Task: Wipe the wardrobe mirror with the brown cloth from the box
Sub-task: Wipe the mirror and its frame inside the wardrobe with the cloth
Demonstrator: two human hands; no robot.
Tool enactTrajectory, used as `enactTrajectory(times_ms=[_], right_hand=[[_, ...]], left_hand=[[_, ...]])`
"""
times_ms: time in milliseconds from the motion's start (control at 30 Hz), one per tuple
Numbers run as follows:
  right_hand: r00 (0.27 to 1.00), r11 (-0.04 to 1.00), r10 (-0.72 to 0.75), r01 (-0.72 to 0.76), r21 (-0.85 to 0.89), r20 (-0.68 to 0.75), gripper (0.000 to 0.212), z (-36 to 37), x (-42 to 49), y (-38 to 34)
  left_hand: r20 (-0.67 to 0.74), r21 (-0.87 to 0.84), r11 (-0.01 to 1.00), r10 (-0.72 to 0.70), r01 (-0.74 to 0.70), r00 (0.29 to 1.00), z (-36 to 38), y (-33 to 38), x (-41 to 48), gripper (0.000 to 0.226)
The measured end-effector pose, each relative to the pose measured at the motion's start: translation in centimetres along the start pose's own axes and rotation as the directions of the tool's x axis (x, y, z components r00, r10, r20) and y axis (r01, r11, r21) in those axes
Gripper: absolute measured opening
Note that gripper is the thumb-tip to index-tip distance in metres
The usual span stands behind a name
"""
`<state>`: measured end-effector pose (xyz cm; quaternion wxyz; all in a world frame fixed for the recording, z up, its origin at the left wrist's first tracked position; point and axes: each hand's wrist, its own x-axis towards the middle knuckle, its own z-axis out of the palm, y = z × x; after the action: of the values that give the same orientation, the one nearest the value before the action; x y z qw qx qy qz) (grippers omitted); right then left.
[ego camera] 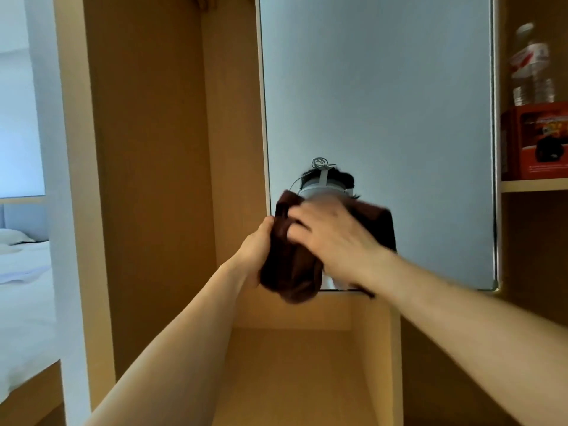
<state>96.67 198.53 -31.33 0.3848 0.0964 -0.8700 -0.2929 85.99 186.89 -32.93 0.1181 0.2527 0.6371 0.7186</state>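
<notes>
Before the tall wardrobe mirror (378, 103), left hand (256, 253) and right hand (332, 232) bunch a dark-brown cloth (292, 272), fingers (299, 210) grasping it, likely forming a pad.

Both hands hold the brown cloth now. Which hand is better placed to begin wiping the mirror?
Probably the right hand: it holds the brown cloth directly before the mirror glass. The left hand grips the bunched lower part beside the mirror's left edge.

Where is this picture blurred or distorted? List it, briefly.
Head view: the right hand is smeared by motion blur, the brown cloth soft-edged; the bottles at upper right are out of focus; wide-angle distortion tilts the wardrobe panels; the mirror shows no glare.
</notes>
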Motion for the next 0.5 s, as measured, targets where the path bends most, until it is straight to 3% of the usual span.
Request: enactTrajectory(times_ms=[200, 333, 500], right_hand=[[0.984, 0.986, 0.164, -0.163, 0.022, -0.074, 0.056, 0.0, 2.5, 0.5], [0.998, 0.998, 0.054, -0.055, 0.024, 0.007, 0.059, 2.0, 0.1, -1.6], [0.987, 0.993, -0.104, 0.097, 0.065, 0.125, 0.061, 3.3, -2.3, -2.8]], left_hand=[[0.061, -0.125, 0.991, 0.047, -0.040, 0.997, -0.1, -0.2, 0.3, 0.053], [0.078, -0.105, 0.994, -0.022, 0.031, 0.997, -0.3, -0.2, 0.5, 0.071], [-0.014, -0.037, 0.998, -0.044, 0.043, 0.999, -0.1, -0.2, 0.5, 0.078]])
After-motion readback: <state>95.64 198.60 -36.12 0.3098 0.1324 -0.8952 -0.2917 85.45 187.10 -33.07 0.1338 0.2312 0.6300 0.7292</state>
